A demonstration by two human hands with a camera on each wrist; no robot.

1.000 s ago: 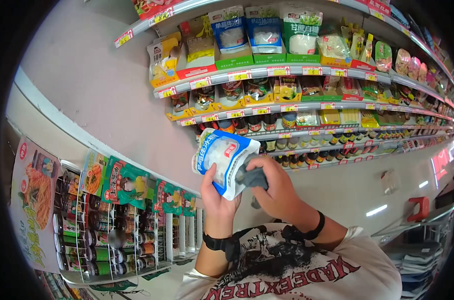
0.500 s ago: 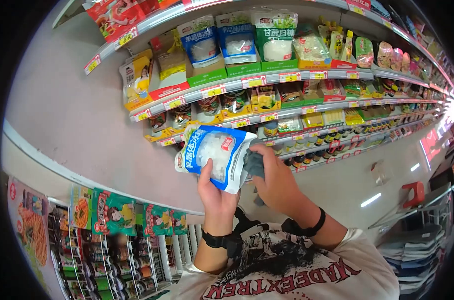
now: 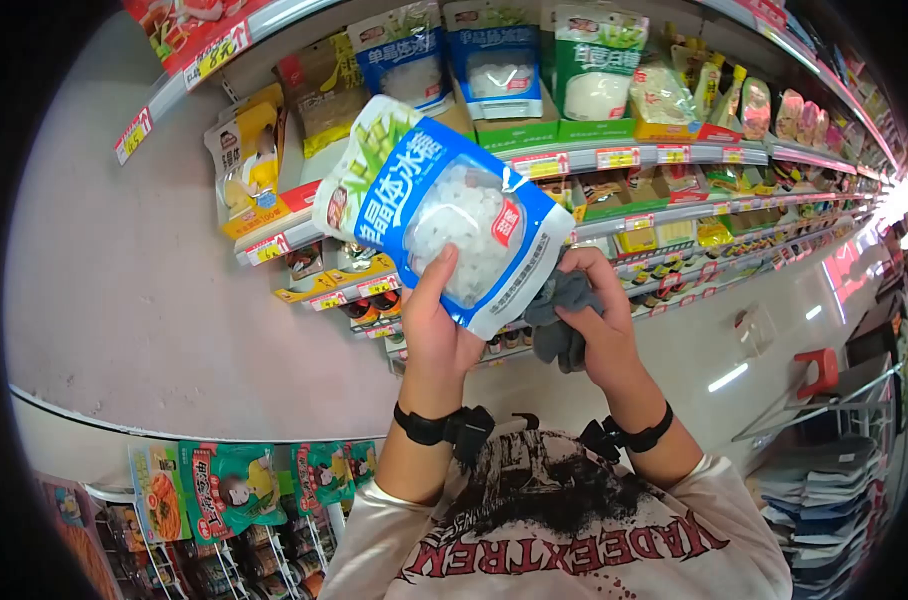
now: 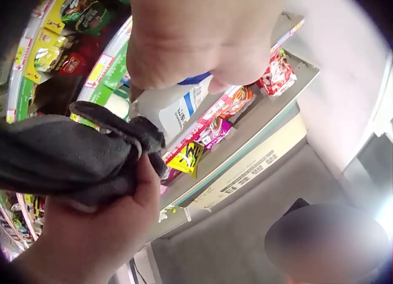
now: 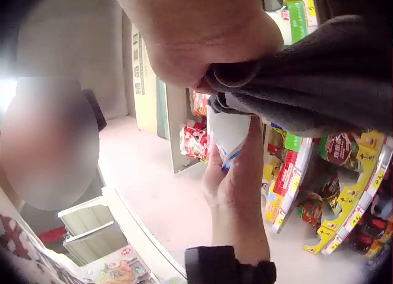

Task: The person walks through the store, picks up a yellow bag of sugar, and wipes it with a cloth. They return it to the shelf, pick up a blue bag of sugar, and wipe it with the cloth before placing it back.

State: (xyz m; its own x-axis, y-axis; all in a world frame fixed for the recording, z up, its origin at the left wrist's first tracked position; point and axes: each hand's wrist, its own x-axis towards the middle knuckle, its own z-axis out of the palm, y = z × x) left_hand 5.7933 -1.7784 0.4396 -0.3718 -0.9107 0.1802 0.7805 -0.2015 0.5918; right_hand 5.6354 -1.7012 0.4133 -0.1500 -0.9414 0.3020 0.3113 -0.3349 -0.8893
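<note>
My left hand (image 3: 436,325) holds a blue and white bag of rock sugar (image 3: 474,215), its thumb on the front and its other fingers hidden behind. The bag is tilted, its clear window showing white lumps. In my right hand (image 3: 606,330) I grip a bunched dark grey glove (image 3: 564,300), close beside the bag's lower right corner. The left wrist view shows the glove (image 4: 73,155) in the right fingers, with part of the bag (image 4: 178,112) beyond it. From the right wrist, the bag's pale back (image 5: 230,130) appears above the left hand (image 5: 236,186).
Ahead stands a shelf (image 3: 454,158) with sugar bags (image 3: 499,65), packets and jars behind price tags. At lower left is a rack with green packets (image 3: 236,490) hanging on it. A red stool (image 3: 817,372) and stacked folded clothes (image 3: 819,510) are on the right.
The bag has come up nearer the camera and looks larger, overlapping the upper shelf. The right hand has moved slightly right with the glove. The head view has shifted against the shelves.
</note>
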